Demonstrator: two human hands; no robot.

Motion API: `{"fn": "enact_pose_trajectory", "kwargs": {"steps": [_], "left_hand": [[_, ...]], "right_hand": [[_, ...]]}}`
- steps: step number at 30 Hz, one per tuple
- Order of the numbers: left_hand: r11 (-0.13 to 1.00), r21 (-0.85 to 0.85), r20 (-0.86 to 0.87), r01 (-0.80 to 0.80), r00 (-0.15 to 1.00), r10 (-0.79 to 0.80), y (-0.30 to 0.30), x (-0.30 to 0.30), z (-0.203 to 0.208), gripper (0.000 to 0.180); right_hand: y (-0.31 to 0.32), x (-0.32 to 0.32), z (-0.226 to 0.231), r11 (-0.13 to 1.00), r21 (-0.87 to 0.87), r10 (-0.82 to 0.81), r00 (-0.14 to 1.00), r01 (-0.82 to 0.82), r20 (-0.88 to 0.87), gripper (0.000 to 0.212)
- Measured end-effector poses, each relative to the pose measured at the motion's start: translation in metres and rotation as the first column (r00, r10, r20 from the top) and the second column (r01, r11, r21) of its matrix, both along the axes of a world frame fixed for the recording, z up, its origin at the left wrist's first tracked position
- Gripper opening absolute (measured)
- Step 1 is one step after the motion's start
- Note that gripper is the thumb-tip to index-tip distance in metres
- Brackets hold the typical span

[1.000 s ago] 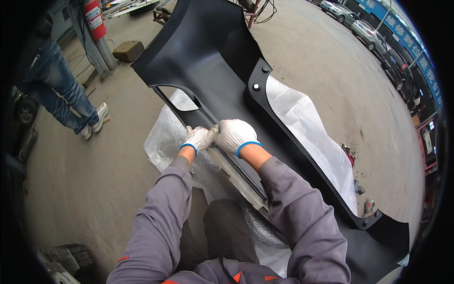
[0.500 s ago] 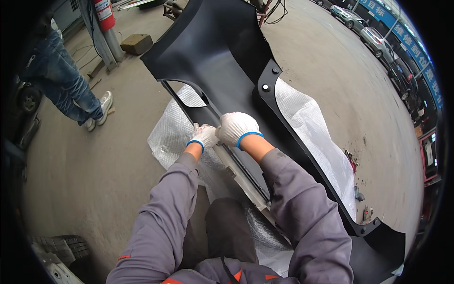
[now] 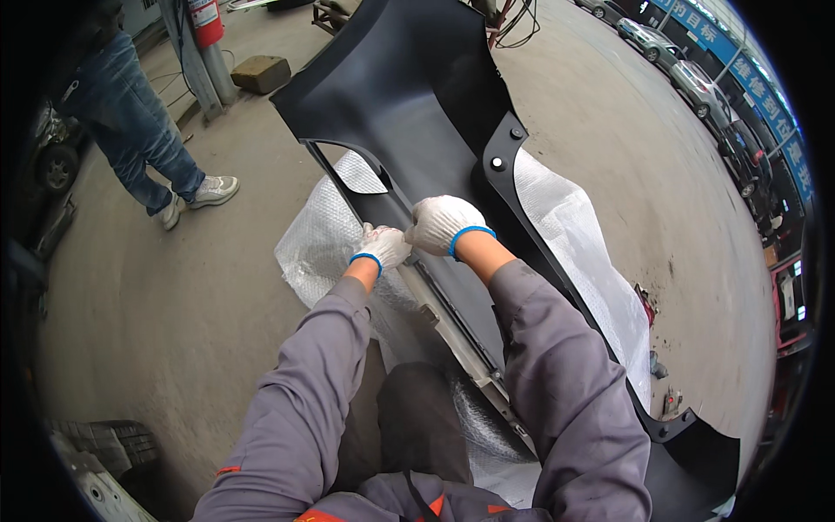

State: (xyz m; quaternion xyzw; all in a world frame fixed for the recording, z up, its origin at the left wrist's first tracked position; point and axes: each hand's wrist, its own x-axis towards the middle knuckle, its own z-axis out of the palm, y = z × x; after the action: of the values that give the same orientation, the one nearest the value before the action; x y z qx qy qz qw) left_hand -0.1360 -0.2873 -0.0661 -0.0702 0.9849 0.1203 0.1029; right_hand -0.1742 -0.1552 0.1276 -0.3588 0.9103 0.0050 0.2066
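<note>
A large black car bumper (image 3: 396, 96) lies at a slant before me, from the far middle down to the lower right. My left hand (image 3: 383, 245), in a white knitted glove with a blue cuff, is closed on the bumper's inner edge, just below a cut-out opening. Right beside it, my right hand (image 3: 446, 224), gloved alike, is closed in a fist over the same edge; its fingertips are turned away, and what they hold is hidden. From under the hands a pale strip with a dark trim (image 3: 452, 322) runs down towards my right forearm, along the bumper's edge.
Bubble wrap (image 3: 574, 226) lies under the bumper on the concrete floor. A person in jeans (image 3: 152, 122) stands at the left, near a post with a red fire extinguisher (image 3: 206, 22) and a brown block (image 3: 261, 75). A tyre (image 3: 113, 444) is at lower left. Parked cars (image 3: 696, 83) line the far right.
My right hand has shifted slightly away from me along the bumper's edge, while my left stays closed there. The person at the left has moved their feet. The whole view has shifted slightly.
</note>
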Motion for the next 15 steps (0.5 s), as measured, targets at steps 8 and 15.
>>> {"fn": "enact_pose_trajectory", "kwargs": {"steps": [8,15], "left_hand": [[1.000,-0.007,0.030,0.030,0.999,-0.030,0.003,-0.001,0.003,0.039],[0.859,0.344,-0.026,-0.380,0.910,0.413,-0.027,-0.016,-0.029,0.059]], "right_hand": [[0.001,0.004,-0.001,0.998,0.024,0.051,0.998,-0.050,-0.027,0.035],[-0.019,0.003,0.005,0.983,-0.019,0.179,0.976,-0.183,-0.122,0.036]]}}
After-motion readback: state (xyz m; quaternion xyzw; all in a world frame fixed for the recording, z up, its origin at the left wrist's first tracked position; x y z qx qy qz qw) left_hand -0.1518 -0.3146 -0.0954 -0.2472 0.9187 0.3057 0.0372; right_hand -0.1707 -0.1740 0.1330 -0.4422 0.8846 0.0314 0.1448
